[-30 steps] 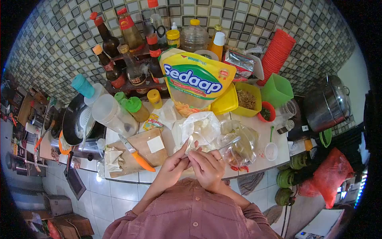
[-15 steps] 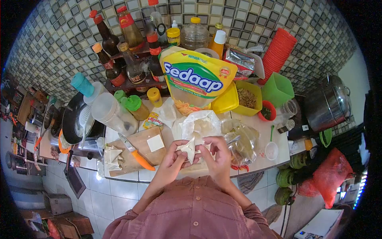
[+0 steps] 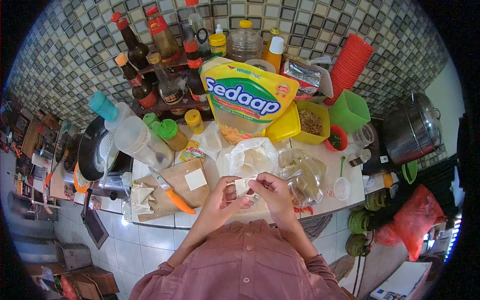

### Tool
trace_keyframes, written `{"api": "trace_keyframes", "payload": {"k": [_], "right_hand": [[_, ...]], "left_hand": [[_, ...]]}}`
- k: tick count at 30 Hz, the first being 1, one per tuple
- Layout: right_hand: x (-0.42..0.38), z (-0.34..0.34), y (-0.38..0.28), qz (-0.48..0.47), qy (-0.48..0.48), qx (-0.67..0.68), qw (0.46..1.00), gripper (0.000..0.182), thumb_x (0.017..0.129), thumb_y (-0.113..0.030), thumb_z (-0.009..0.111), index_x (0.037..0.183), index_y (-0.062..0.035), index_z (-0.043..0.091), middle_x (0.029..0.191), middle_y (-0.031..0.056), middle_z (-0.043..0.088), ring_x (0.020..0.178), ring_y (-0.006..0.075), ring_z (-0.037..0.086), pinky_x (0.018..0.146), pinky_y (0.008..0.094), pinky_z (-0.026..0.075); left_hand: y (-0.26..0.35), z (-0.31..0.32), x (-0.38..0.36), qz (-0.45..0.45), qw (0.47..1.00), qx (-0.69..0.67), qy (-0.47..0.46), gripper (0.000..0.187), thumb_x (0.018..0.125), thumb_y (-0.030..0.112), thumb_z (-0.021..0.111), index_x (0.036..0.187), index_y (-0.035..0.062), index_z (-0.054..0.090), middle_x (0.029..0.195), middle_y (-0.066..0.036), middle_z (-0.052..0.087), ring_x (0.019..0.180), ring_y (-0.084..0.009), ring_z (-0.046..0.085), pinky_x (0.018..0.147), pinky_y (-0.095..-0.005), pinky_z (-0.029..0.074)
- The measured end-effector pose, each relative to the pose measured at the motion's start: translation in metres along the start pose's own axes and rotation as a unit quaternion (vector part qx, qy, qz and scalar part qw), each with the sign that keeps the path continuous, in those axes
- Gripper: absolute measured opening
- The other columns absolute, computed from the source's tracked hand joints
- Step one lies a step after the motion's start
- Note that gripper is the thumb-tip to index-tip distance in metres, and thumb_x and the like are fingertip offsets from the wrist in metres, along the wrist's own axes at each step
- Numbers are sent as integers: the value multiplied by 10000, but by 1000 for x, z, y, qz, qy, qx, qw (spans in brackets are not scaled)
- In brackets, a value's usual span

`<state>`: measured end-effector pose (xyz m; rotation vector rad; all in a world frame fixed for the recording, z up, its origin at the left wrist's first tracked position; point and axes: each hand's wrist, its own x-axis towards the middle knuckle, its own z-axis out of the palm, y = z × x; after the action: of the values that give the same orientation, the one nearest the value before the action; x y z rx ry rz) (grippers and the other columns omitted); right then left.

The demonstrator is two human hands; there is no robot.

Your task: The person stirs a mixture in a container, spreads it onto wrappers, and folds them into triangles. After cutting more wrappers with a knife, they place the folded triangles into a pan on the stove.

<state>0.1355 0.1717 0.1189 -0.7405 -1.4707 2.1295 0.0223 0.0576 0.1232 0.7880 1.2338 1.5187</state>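
- Head view: we see both hands raised just in front of the shirt (image 3: pixel 245 260), with the wrapper (image 3: pixel 242 187) between them, at the near side of the bench (image 3: pixel 353 175).
- Our left hand (image 3: pixel 218 200) grips the wrapper's left side with curled fingers; its thumb sits lower, and we cannot tell whether it touches.
- Our right hand (image 3: pixel 275 197) pinches the wrapper's right side, thumb in front.
- The wrapper is pale and looks folded; we cannot make out its contents.
- Just beyond our hands we see the white bag (image 3: pixel 254 156), open at the top, and right of it the clear bag (image 3: pixel 306 175).
- To our left lies the board (image 3: pixel 176 180), bearing the knife (image 3: pixel 180 201), blade pointing away from us, and a flat white square (image 3: pixel 195 179).
- At the board's left end we find several folded pieces (image 3: pixel 143 199) bunched together.
- Behind the white bag we see the yellow pouch (image 3: pixel 245 100) standing upright; the packet (image 3: pixel 192 151) lies near the board's far edge.
- On our right stands the small cup (image 3: pixel 341 190), a green spoon handle (image 3: pixel 341 168) beside it.
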Motion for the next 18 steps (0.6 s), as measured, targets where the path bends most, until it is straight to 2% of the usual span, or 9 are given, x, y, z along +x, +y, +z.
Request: {"api": "trace_keyframes", "payload": {"k": [3, 6, 16, 18], "right_hand": [[-2, 4, 4, 5, 28, 16, 999, 112, 836, -99, 608, 853, 9, 583, 765, 11, 591, 720, 49, 535, 645, 194, 416], [-4, 6, 8, -15, 44, 21, 999, 101, 838, -96, 605, 836, 2, 580, 748, 3, 585, 721, 49, 532, 652, 195, 413], [-5, 10, 8, -17, 56, 52, 997, 113, 850, -122, 600, 823, -18, 563, 773, -1, 573, 720, 53, 525, 668, 196, 402], [-4, 10, 12, -22, 55, 53, 997, 114, 850, -122, 601, 823, -18, 560, 773, -2, 572, 716, 54, 524, 668, 195, 402]], "left_hand": [[-6, 3, 2, 14, 998, 53, 40, 279, 874, -8, 491, 1138, -35, 404, 993, -138, 576, 851, -188, 620, 749, -287, 527], [-5, 3, 4, -5, 997, 35, 63, 207, 878, -6, 486, 1076, -60, 465, 958, -129, 595, 824, -174, 626, 724, -278, 536], [-7, -6, 3, -35, 998, 38, 46, 203, 915, 27, 422, 1079, -85, 463, 989, -170, 605, 833, -198, 631, 740, -294, 538], [-12, -9, 3, -37, 998, -1, 41, 208, 919, 40, 427, 1082, -86, 449, 984, -180, 605, 832, -207, 632, 736, -300, 539]]}}
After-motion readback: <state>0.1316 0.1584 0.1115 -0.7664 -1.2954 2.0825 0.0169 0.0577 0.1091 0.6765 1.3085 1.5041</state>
